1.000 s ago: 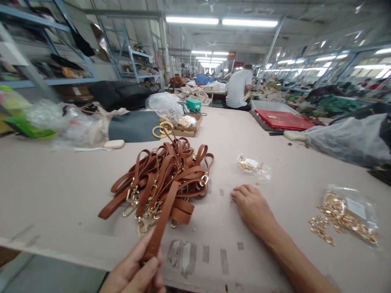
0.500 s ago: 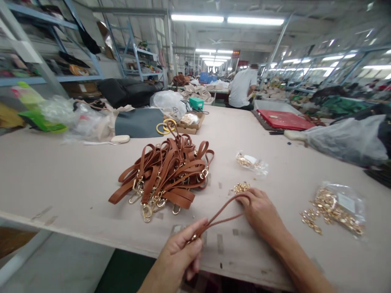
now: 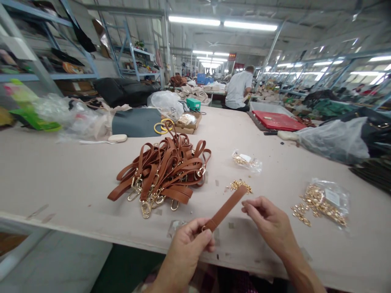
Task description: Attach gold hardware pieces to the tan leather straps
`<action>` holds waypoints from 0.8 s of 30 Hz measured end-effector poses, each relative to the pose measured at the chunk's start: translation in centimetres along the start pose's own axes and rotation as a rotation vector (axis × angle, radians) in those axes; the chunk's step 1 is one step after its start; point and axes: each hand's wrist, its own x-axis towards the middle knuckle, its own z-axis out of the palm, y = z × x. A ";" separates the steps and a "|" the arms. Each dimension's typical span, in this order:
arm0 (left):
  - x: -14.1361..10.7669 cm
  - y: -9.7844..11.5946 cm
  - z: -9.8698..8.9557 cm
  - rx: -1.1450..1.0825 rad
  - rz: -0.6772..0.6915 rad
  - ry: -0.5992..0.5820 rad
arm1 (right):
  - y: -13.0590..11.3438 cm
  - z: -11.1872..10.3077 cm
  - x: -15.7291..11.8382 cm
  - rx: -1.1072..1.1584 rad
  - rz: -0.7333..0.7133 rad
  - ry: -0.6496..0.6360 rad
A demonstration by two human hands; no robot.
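My left hand (image 3: 192, 244) is closed on one end of a brown leather strap (image 3: 227, 207), near a small metal ring. The strap points up and to the right, toward a small pile of gold metal pieces (image 3: 240, 186). Just right of the strap, my right hand (image 3: 269, 221) has thumb and fingertips pressed together; whatever they pinch is too small to name. A heap of brown straps with gold clasps (image 3: 168, 167) lies to the left of my hands.
Clear bags of gold pieces lie behind the pile (image 3: 247, 160) and at the right (image 3: 326, 203). Farther back are yellow rings (image 3: 164, 126), an open cardboard box (image 3: 187, 128), a red tray (image 3: 276, 121) and plastic bags. A person (image 3: 238, 89) sits beyond the table.
My right hand has let go of the strap's looped end and moved slightly right and down. The strap has turned to show its broad face. My left hand has moved a little right.
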 end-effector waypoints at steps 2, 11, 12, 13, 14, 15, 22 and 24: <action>0.5 -0.2 0.6 0.009 -0.001 -0.008 | -1.5 0.3 -1.6 0.191 0.083 -0.011; 0.7 -0.9 2.3 0.126 0.154 -0.103 | -3.5 3.5 -5.6 0.578 0.281 -0.140; 0.6 -1.0 2.4 0.143 0.160 -0.103 | -3.5 3.6 -5.8 0.579 0.290 -0.143; 0.5 -1.0 2.4 0.162 0.165 -0.102 | -3.4 3.7 -5.8 0.575 0.296 -0.150; 0.5 -1.1 2.4 0.185 0.172 -0.104 | -3.3 3.7 -5.9 0.571 0.300 -0.158; 0.4 -1.1 2.4 0.215 0.179 -0.110 | -3.3 3.6 -6.0 0.567 0.303 -0.162; 0.2 -1.0 2.6 0.354 0.231 -0.130 | -2.8 3.2 -6.2 0.563 0.317 -0.152; 0.2 -1.0 2.7 0.370 0.242 -0.129 | -2.7 3.2 -6.0 0.582 0.330 -0.150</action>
